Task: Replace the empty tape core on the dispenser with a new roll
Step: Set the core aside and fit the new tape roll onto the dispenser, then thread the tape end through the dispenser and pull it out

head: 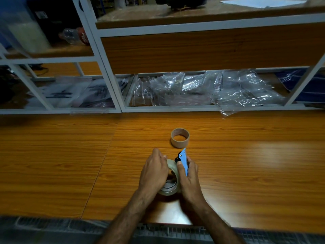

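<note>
Left hand: the left hand (154, 170) curls over a clear roll of packing tape (170, 180).
Right hand: the right hand (189, 176) grips a blue metal tape dispenser (183, 160), touching the roll's right side.
Empty core: a brown cardboard tape core (180, 137) stands just beyond the hands on the wood-grain table (246, 164).
Far side: crumpled clear plastic bags (219, 90) fill the white-framed shelf (193, 26).

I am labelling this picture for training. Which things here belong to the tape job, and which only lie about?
Job:
- new tape roll, left hand grips it
- blue dispenser, right hand holds it
- empty core, standing apart on the table

Lying about:
- clear plastic bags on the shelf
- plastic bottle
</note>
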`<control>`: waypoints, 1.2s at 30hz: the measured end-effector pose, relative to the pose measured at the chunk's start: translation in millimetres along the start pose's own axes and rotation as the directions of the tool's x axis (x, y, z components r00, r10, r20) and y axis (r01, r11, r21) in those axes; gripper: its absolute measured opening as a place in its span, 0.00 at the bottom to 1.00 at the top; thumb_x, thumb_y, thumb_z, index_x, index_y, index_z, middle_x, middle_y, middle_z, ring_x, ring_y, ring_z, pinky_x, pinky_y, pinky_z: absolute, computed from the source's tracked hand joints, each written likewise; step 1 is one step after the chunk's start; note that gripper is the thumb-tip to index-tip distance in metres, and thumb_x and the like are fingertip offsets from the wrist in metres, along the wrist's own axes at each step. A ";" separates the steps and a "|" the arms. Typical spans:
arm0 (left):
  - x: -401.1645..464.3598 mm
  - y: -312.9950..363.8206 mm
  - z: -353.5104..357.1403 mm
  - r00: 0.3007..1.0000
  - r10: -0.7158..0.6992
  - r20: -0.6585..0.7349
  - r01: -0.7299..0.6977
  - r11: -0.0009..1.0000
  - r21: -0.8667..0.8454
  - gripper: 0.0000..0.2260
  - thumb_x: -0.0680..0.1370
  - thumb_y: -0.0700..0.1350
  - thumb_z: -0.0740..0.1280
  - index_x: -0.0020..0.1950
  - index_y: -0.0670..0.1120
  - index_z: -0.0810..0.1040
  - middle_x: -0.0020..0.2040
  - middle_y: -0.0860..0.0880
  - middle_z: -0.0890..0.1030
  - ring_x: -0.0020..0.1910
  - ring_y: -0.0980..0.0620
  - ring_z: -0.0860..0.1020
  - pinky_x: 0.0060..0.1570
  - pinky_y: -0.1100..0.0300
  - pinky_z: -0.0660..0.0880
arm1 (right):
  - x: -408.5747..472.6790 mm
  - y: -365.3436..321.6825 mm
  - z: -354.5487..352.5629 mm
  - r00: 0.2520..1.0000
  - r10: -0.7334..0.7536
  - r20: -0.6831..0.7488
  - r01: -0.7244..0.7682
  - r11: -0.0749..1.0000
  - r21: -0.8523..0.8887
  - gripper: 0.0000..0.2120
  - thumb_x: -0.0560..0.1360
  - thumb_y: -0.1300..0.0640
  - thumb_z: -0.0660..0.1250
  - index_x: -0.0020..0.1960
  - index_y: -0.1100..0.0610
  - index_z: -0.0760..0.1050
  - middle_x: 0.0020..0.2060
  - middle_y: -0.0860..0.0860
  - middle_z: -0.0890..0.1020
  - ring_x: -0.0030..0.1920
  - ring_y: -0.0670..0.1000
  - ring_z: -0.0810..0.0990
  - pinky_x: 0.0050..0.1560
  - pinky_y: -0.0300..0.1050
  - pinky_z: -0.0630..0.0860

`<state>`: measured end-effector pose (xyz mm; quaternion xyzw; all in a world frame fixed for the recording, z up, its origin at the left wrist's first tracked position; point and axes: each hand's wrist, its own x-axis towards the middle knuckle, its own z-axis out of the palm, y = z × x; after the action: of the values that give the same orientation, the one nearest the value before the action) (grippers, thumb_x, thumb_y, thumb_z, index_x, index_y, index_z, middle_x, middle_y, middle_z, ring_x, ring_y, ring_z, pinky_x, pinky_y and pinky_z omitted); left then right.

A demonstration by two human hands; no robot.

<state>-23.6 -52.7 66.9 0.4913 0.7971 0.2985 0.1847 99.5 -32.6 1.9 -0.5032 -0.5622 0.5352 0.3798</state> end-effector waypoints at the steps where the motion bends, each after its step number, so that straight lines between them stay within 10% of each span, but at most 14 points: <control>1: 0.1 -1.3 1.2 1.000 -0.010 0.004 0.010 1.000 -0.023 0.07 0.84 0.49 0.57 0.49 0.48 0.67 0.45 0.49 0.78 0.44 0.48 0.76 0.40 0.55 0.68 | 0.0 -0.2 -0.3 1.000 -0.007 0.011 0.007 1.000 0.001 0.25 0.83 0.44 0.61 0.76 0.53 0.65 0.61 0.44 0.69 0.64 0.43 0.73 0.65 0.42 0.73; 9: -5.7 -11.7 7.0 0.999 0.024 -0.030 -0.029 0.984 -0.175 0.07 0.85 0.51 0.56 0.48 0.51 0.66 0.48 0.47 0.81 0.50 0.48 0.80 0.49 0.43 0.78 | 3.5 10.8 1.5 1.000 0.009 0.025 -0.012 0.989 0.147 0.28 0.75 0.31 0.63 0.69 0.44 0.69 0.65 0.47 0.72 0.66 0.49 0.77 0.69 0.58 0.76; 21: -4.7 -20.7 11.1 0.987 0.158 0.032 -0.148 0.969 -0.195 0.06 0.84 0.50 0.55 0.49 0.52 0.67 0.49 0.51 0.77 0.51 0.51 0.76 0.51 0.51 0.74 | 8.4 13.9 -4.9 0.984 0.081 0.158 -0.141 0.895 0.422 0.26 0.74 0.45 0.77 0.66 0.48 0.71 0.62 0.62 0.81 0.63 0.67 0.81 0.63 0.71 0.78; 26: -5.6 -22.5 8.3 0.964 0.240 0.115 -0.216 0.958 -0.190 0.06 0.85 0.48 0.57 0.49 0.51 0.68 0.48 0.52 0.75 0.52 0.53 0.76 0.51 0.55 0.74 | 11.1 10.4 -9.5 0.992 0.046 0.114 -0.089 0.907 0.411 0.21 0.74 0.53 0.74 0.64 0.51 0.72 0.59 0.61 0.84 0.52 0.54 0.85 0.50 0.47 0.84; 36: -4.8 -14.4 11.8 0.951 0.263 0.166 -0.238 0.959 -0.155 0.03 0.83 0.48 0.62 0.50 0.51 0.72 0.50 0.52 0.70 0.53 0.57 0.70 0.52 0.62 0.65 | 12.2 11.0 -16.5 0.981 0.063 0.185 -0.130 0.917 0.377 0.24 0.76 0.49 0.73 0.67 0.49 0.67 0.59 0.60 0.84 0.55 0.56 0.86 0.54 0.52 0.84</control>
<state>-24.3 -58.3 48.5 0.6006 0.6860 0.3252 0.2508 114.7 -17.9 -8.0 -0.3982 -0.4499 0.6945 0.3959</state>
